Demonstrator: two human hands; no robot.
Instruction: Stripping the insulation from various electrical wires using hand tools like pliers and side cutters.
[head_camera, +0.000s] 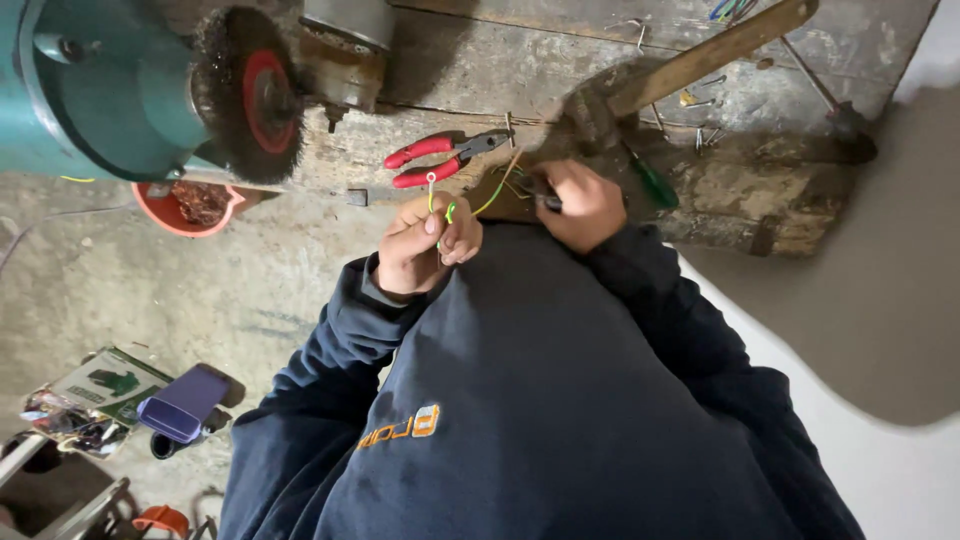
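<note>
Pinching a thin yellow-green wire (492, 195), both hands work at the edge of a worn wooden bench (600, 70). Left hand (425, 245) is closed in a fist around one end, strands poking up past the knuckles. Right hand (580, 205) is closed on the other end. Red-handled pliers (440, 158) lie just beyond, untouched. Wire wheel grinder (245, 95) sits further left; green-handled screwdriver (652, 182) beside the right hand.
</note>
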